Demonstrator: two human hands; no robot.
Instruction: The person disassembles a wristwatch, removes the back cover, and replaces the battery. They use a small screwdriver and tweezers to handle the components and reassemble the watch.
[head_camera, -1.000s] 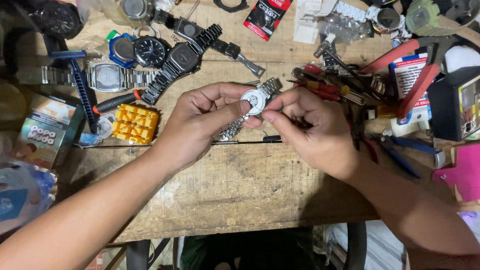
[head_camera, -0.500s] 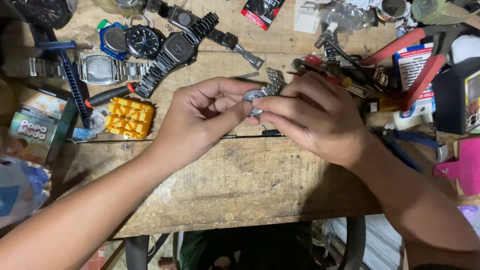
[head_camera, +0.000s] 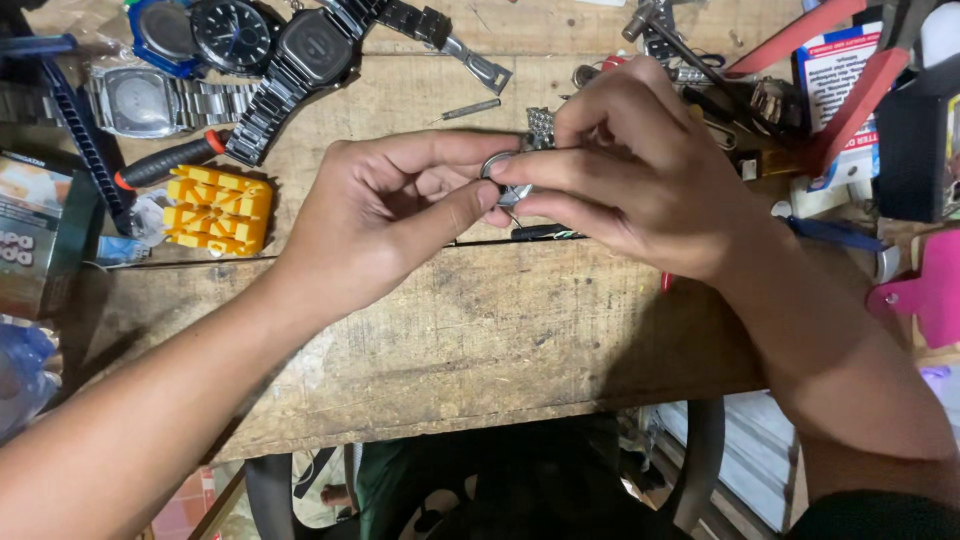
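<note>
Both hands meet over the middle of a worn wooden workbench (head_camera: 470, 330). Between them is a small silver wristwatch (head_camera: 505, 175) with a metal link band (head_camera: 541, 124) sticking up past the fingers. My left hand (head_camera: 395, 205) pinches the watch case from the left with thumb and forefinger. My right hand (head_camera: 640, 165) covers it from the right, fingertips pressed on the case. Most of the watch is hidden by the fingers.
Several watches (head_camera: 230, 35) lie at the back left, beside a yellow plastic block (head_camera: 218, 210) and a red-and-black handled screwdriver (head_camera: 165, 162). Red-handled pliers (head_camera: 830, 70), small tools and boxes crowd the back right. A pink object (head_camera: 925, 290) sits at the right edge.
The hands have closed tighter around the watch, hiding more of its case and band. The view has shifted nearer to the bench; the hands sit higher in it.
</note>
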